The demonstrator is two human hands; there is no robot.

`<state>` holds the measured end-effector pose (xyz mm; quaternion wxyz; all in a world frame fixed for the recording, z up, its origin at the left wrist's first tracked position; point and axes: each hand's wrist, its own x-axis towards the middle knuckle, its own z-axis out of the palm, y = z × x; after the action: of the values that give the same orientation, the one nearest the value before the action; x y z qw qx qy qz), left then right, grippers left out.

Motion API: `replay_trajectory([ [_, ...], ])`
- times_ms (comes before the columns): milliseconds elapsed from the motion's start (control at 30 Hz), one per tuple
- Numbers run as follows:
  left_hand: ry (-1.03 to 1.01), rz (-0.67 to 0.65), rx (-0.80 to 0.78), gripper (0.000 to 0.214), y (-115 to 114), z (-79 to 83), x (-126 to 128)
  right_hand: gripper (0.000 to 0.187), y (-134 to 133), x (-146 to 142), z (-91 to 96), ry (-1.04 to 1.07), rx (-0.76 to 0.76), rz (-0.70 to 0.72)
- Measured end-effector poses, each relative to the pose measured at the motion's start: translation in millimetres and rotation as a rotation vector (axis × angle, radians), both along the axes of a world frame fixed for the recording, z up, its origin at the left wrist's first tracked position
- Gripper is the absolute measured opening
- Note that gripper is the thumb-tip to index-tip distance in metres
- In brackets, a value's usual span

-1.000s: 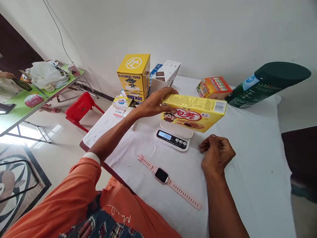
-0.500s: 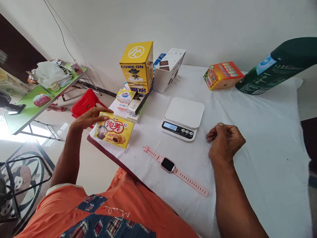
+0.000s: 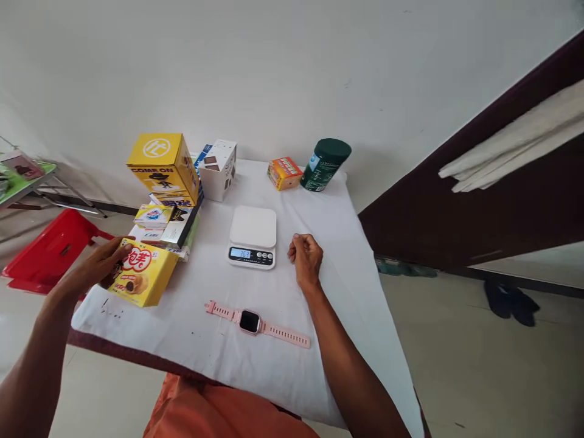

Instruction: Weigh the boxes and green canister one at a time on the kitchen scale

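My left hand [image 3: 103, 263] grips the left end of a yellow cream puff box [image 3: 139, 277], fingers over its top edge and thumb on the front. The box stands at the table's left front, with its printed front toward me. A white kitchen scale [image 3: 253, 228] sits mid-table, its platform bare and its display lit with digits. Just right of the scale, my right hand [image 3: 306, 258] rests on the cloth, fingers curled closed, with nothing visible in them. Nearer to me lies a pink-strapped smartwatch [image 3: 249, 321], stretched out flat with a dark screen.
Behind the cream puff box, a yellow "COME ON" box [image 3: 159, 167] tops several small boxes. A white carton [image 3: 219, 173] stands beside it. An orange box [image 3: 285, 173] and a dark green canister [image 3: 325, 164] are near the wall. A red chair [image 3: 55, 252] is at left.
The view has swung right, bringing the dark doorway side into sight. The cream puff box has turned, so its right side now shows. My right hand stays curled beside the scale.
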<state>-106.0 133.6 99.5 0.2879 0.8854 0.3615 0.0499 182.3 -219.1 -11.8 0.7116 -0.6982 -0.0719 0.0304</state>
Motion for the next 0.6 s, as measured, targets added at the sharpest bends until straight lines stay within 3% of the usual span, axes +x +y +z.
replay_trajectory([
  [100, 0.091, 0.058, -0.03, 0.063, -3.2, -3.1, 8.4, 0.035, -3.2, -2.9, 4.9, 0.007, -0.02, 0.045],
  [167, 0.111, 0.142, 0.051, 0.059, -6.1, -3.0, 12.5, 0.033, -6.1, 0.9, 14.1, -0.016, -0.059, 0.075],
  [300, 0.118, 0.208, 0.141, 0.062, -22.1, -1.4, 7.8, 0.03, 1.6, 37.4, 44.1, -0.247, -0.283, 0.067],
  [433, 0.199, 0.179, 0.268, 0.109, -48.8, -13.2, -8.3, 0.036, 49.5, 103.8, 69.2, -0.486, -0.593, 0.059],
  [500, 0.22, 0.191, 0.297, 0.128, -61.7, -22.3, -15.2, 0.055, 82.7, 133.8, 74.9, -0.451, -0.747, 0.055],
  [600, 0.167, 0.163, 0.333, 0.135, -78.6, -30.5, -21.3, 0.075, 124.9, 164.8, 73.6, -0.378, -0.934, 0.075],
])
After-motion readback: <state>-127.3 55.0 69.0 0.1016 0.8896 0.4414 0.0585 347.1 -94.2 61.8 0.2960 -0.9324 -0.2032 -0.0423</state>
